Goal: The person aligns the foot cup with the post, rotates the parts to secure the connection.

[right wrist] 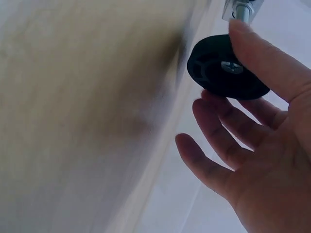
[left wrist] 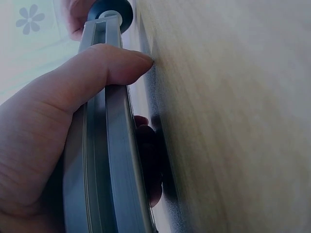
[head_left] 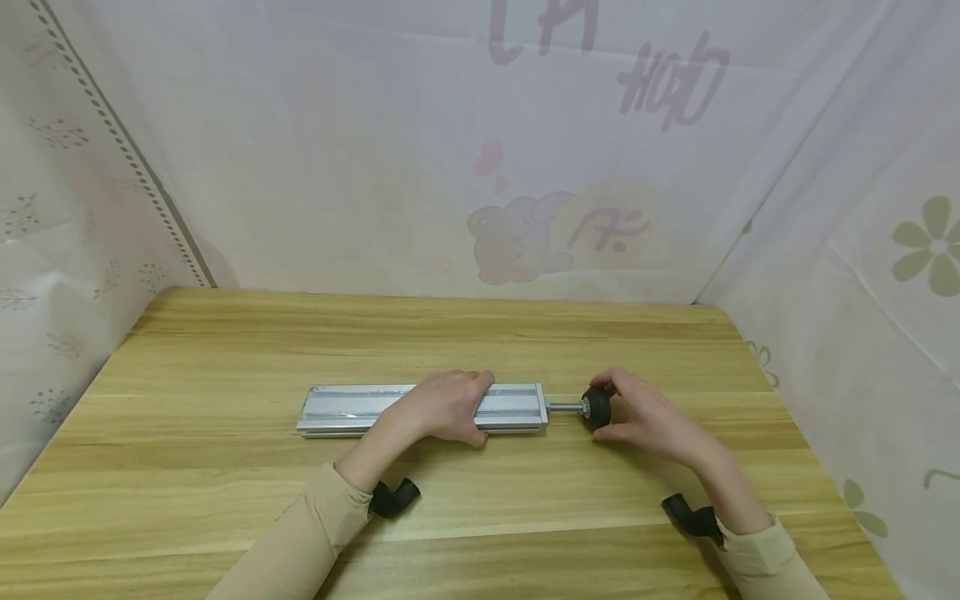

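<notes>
A pale printed curtain (head_left: 375,167) hangs round a wooden table (head_left: 225,350). At the table's middle lies an aluminium rail (head_left: 352,408); the left hand (head_left: 442,408) clasps it, thumb and fingers curled round. A thin rod (head_left: 564,407) leaves its right end, carrying a black knob (head_left: 597,408) pinched between the right hand's (head_left: 645,417) thumb and fingertips.

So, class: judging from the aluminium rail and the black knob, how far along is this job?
Done: the threaded rod already sits in the end of the aluminium rail. In hand: the left hand grips the rail on the table, while the right hand pinches the black knob. Left: whether the knob is fully tightened cannot be told.
</notes>
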`<action>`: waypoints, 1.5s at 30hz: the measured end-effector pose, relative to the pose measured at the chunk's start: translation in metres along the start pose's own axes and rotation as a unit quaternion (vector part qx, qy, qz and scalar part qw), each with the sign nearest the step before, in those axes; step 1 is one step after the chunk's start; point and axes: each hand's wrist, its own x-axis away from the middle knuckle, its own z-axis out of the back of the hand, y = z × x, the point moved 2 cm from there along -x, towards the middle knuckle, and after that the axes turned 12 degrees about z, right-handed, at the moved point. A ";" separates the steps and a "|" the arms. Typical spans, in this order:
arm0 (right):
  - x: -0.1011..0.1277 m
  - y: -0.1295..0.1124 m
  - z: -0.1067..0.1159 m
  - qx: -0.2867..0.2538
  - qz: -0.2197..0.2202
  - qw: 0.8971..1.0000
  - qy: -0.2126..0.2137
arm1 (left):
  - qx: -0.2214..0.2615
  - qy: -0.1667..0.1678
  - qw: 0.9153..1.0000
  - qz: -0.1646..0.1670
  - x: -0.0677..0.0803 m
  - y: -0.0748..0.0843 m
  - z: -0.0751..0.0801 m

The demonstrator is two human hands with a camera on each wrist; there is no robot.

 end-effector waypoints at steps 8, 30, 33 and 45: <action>0.005 0.003 0.004 -0.064 -0.003 0.998 -0.024 | 0.002 0.003 1.000 0.001 -0.002 -0.002 -0.002; 0.000 0.001 0.002 -0.010 -0.009 1.000 0.004 | -0.003 -0.001 1.000 0.005 -0.002 -0.001 -0.002; -0.002 0.000 -0.001 0.019 0.009 1.000 0.013 | -0.005 -0.001 1.000 0.007 -0.002 -0.001 -0.002; -0.002 0.000 0.004 -0.029 -0.005 0.999 0.018 | -0.003 -0.004 1.000 0.006 -0.002 -0.001 -0.001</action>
